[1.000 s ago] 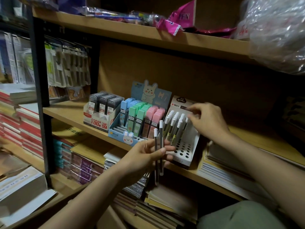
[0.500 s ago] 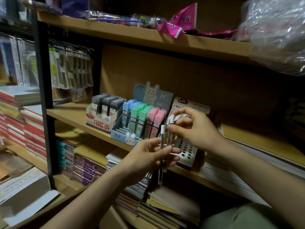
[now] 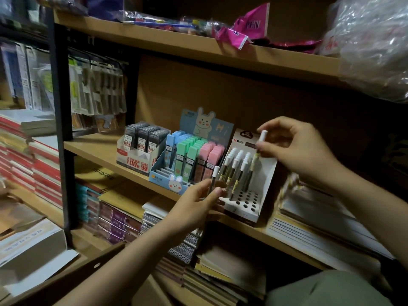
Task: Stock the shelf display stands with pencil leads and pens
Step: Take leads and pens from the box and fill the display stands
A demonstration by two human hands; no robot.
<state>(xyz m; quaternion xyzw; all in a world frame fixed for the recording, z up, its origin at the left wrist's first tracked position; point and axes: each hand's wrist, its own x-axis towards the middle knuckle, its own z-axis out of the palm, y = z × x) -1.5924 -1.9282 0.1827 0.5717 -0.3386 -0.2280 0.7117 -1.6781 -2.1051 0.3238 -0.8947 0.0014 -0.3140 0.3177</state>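
Wooden shelving (image 3: 97, 149) fills the view, dim and crowded with stationery, and the landmark on its middle board is the white pen stand (image 3: 254, 195), a sloped box with rows of round holes. Left of that stand, touching it, sits the blue rabbit box (image 3: 167, 175) of pastel lead cases, and further left again a white box of dark lead cases (image 3: 141, 140). Stacks of notebooks (image 3: 320, 228) lie right of the stand and on the board below it. Inside the stand, white-capped pens (image 3: 237, 164) fill the back rows while the front holes stand empty. The right hand (image 3: 295, 149), above the stand's right rear corner, pinches one pen (image 3: 259, 146) between thumb and fingers, cap up and tip pointing down towards the rows. The left hand (image 3: 198, 204), at the stand's front left corner, holds a spare pen (image 3: 213, 180) upright in curled fingers. Judged from this, the step is seating the right-hand pen: keep it tilted as its neighbours are, find the next free hole behind the empty front ones, and lower it straight so the tip does not knock the standing pens. The left hand could well steady the stand's front edge, since light card may slide.
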